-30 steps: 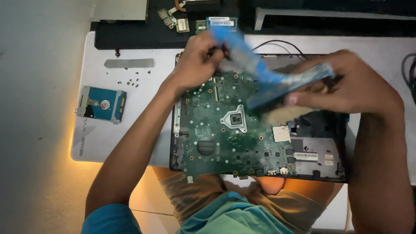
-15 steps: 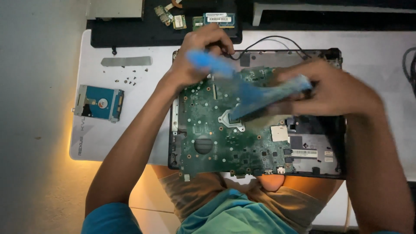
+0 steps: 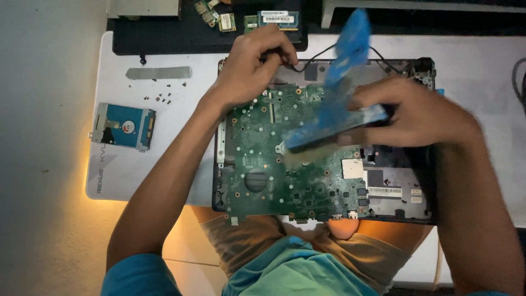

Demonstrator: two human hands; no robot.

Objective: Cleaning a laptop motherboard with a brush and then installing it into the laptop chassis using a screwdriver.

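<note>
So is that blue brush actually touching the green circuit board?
Touching: the head view shows the brush's pale bristles pressed onto the green circuit board, gripped by the right hand.

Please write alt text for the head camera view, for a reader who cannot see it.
A right hand sweeps a blurred blue brush over a green circuit board in an opened laptop base, while the left hand grips the base's top edge.
</note>
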